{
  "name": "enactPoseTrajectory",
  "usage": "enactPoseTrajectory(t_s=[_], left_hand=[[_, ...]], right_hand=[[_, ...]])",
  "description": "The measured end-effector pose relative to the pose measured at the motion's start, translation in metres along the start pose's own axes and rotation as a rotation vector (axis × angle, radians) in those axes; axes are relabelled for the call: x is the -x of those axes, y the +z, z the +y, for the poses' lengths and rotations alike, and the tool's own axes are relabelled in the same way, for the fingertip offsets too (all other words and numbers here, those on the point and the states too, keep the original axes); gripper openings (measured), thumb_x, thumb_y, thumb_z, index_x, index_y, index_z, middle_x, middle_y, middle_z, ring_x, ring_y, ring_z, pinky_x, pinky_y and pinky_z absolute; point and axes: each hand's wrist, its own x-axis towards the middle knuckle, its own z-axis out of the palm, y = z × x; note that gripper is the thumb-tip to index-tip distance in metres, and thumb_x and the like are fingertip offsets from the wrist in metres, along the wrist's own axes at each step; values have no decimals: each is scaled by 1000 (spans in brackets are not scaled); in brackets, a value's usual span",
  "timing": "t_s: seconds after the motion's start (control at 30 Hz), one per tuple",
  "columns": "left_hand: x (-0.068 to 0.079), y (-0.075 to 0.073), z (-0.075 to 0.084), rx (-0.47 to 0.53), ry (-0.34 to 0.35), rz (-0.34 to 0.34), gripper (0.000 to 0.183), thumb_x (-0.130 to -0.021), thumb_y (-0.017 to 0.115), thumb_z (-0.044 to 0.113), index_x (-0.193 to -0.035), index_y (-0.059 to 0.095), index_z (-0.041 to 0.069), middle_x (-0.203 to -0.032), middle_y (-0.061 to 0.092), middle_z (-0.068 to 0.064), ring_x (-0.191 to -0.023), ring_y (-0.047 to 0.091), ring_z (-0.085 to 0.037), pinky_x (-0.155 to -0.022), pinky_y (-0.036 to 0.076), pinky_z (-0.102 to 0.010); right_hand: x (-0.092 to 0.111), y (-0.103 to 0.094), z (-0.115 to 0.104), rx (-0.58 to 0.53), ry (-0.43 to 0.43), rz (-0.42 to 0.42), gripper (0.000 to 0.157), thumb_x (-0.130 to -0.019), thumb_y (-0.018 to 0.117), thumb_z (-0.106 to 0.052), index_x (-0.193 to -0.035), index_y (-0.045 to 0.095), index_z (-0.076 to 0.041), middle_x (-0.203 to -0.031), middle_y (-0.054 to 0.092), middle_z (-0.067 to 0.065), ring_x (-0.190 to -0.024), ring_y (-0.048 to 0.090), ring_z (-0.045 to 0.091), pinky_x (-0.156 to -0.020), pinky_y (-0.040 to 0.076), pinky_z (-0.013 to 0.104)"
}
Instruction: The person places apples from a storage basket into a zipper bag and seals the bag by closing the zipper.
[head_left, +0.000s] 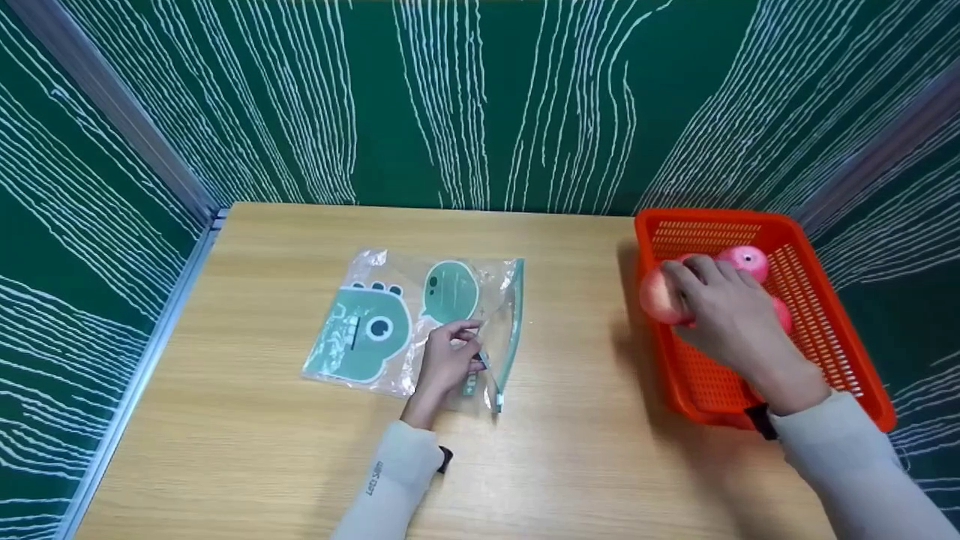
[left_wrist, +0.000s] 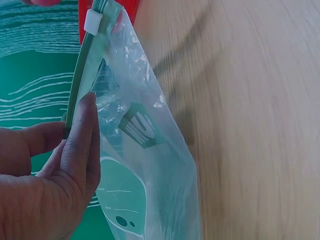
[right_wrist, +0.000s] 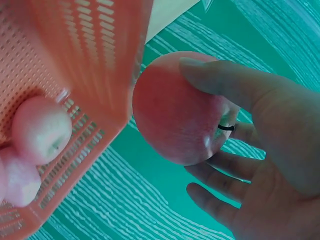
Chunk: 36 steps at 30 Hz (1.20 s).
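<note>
My right hand (head_left: 731,311) grips a pinkish-red apple (head_left: 661,296) above the left rim of the orange plastic basket (head_left: 832,315). In the right wrist view the thumb lies over the apple (right_wrist: 175,110), whose dark stem faces the palm. Flat on the table is a clear zip bag (head_left: 491,300) printed with a green one-eyed monster and a speech bubble. My left hand (head_left: 448,360) is at the bag's right part, near its open end. Seen from the left wrist, the thumb and fingers pinch the bag's green zip edge (left_wrist: 80,80), with a white slider (left_wrist: 93,22) beyond them.
Several more apples (head_left: 746,260) lie inside the basket, partly hidden by the right hand. The wooden table (head_left: 270,450) backs onto a green curtain (head_left: 495,105) with white wavy lines. Metal frame posts (head_left: 142,120) stand at both sides.
</note>
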Motion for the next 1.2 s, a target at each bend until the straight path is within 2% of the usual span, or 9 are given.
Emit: enactPoseTrajectory(t_s=[0.2,0.5,0.8,1.2], left_hand=[[0,2,0,3,-9,-5,32,-96,62,-8,-128,68,-9,-101,62,-16,-61,64,-11,-62,67,-29],[1,3,-1,9,-5,-10,34,-95,61,-10,-128,69,-9,-99,62,-14,-60,63,-11,-61,67,-29],[0,3,-3,13,16,-21,35,-94,60,-10,-127,68,-11,-98,58,-11,-59,64,-11,-61,67,-29],[-1,5,-5,30,5,-12,34,-94,60,-11,-127,68,-11,-98,58,-13,-58,62,-9,-59,65,-25]], right_hand=[[-6,14,-15,-33,-63,65,95,-61,101,-6,-144,57,-5,-133,60,24,-120,55,46,-99,55,72],[-13,26,-33,-70,-84,70,90,-62,101,-8,-141,57,-6,-129,61,23,-117,57,45,-90,60,67],[-17,36,-48,-90,-42,6,96,-60,101,-9,-144,56,-7,-134,60,21,-121,55,43,-100,56,65],[-18,53,-66,-122,-45,-16,97,-62,102,-11,-146,55,-8,-137,59,20,-123,54,41,-104,55,60]])
